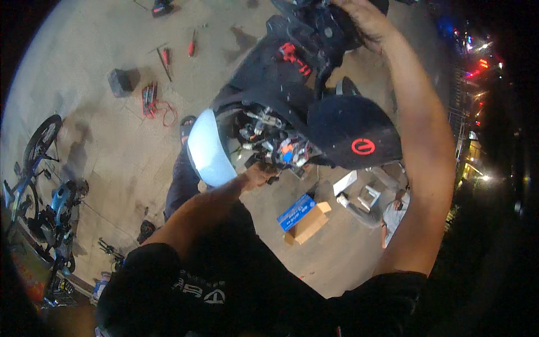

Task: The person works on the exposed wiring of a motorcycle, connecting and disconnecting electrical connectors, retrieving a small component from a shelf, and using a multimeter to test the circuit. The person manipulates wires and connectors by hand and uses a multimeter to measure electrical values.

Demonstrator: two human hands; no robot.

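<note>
Black scooter [292, 73] stands on the paved floor [112, 157], front panel off, its open cavity filled with wiring and connectors [275, 143]. Left hand [259, 174] is curled at the cavity's lower edge, touching the wiring; whether it pinches anything cannot be told. Right hand [365, 19] is closed over the handlebar area. Open cardboard box [307, 223] on the floor carries a blue carton [296, 211]

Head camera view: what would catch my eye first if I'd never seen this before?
Probably the black scooter at the centre, its front opened to show a tangle of wiring. The left hand reaches into that wiring, while the right hand grips the top near the handlebar. Red-handled tools lie scattered on the pavement at upper left.
</note>
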